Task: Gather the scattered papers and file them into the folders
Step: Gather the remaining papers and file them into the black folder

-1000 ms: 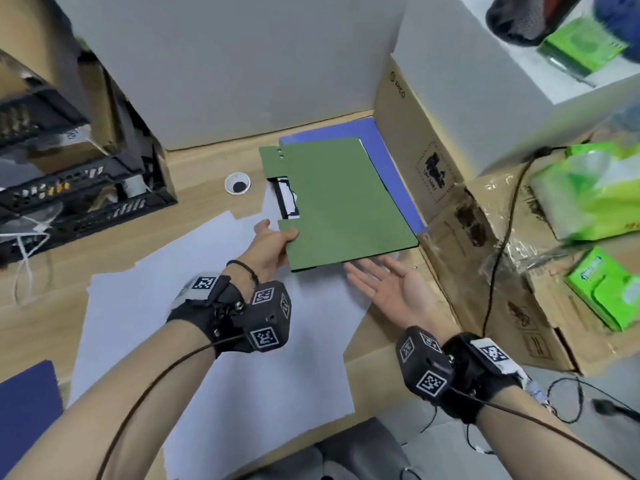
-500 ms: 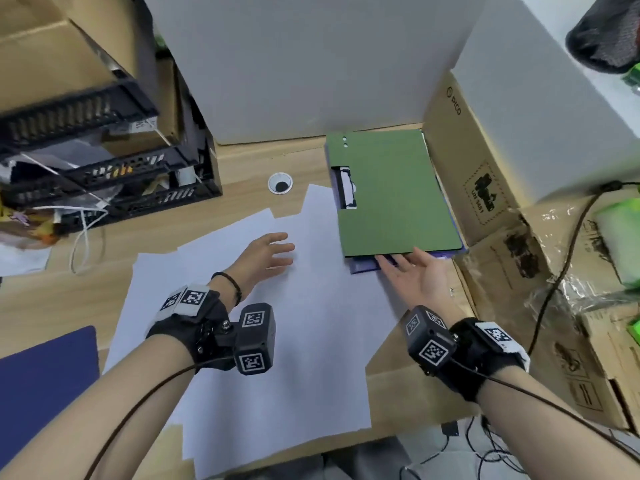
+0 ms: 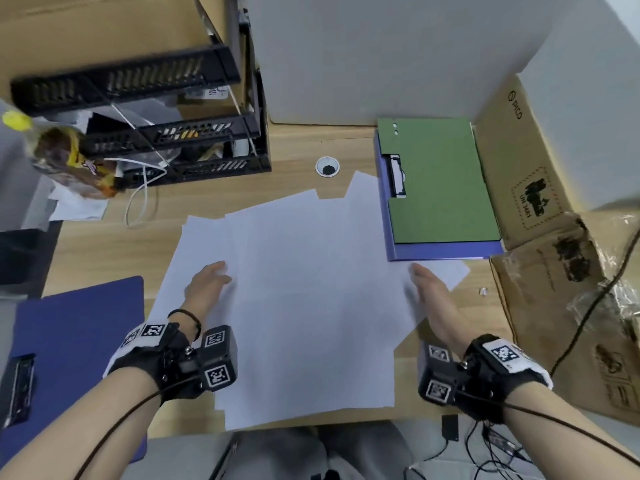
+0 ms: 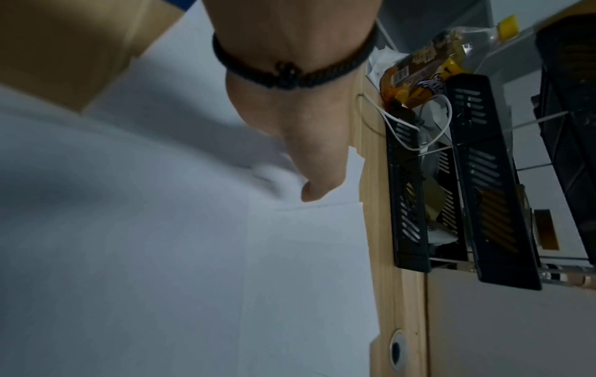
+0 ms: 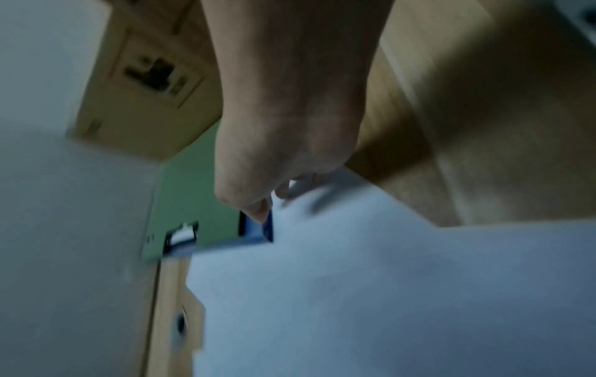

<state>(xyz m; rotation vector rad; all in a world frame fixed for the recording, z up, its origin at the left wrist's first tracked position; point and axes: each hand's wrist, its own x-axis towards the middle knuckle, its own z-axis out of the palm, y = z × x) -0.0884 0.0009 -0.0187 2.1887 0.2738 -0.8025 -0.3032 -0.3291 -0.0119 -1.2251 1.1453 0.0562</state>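
Several white papers (image 3: pixel 304 289) lie spread and overlapping in the middle of the wooden desk (image 3: pixel 104 244). My left hand (image 3: pixel 207 282) rests on their left side with straight fingers; in the left wrist view its thumb (image 4: pixel 314 188) touches a sheet. My right hand (image 3: pixel 424 287) stands on edge against the right side of the papers, fingers straight, holding nothing. A green folder (image 3: pixel 440 181) with a black clip lies on a blue folder (image 3: pixel 446 251) at the back right, just beyond my right hand. A second blue folder (image 3: pixel 76 341) lies at the left.
Stacked black trays (image 3: pixel 173 133) stand at the back left, with a snack bag (image 3: pixel 69 161) and a white cable (image 3: pixel 138 188) beside them. A cable hole (image 3: pixel 327 166) sits behind the papers. Cardboard boxes (image 3: pixel 519 168) line the right side. The desk's front edge is near my wrists.
My left hand let go of the green folder, which now lies squared on the blue one. Both hands drew back and apart to the two sides of the paper spread.
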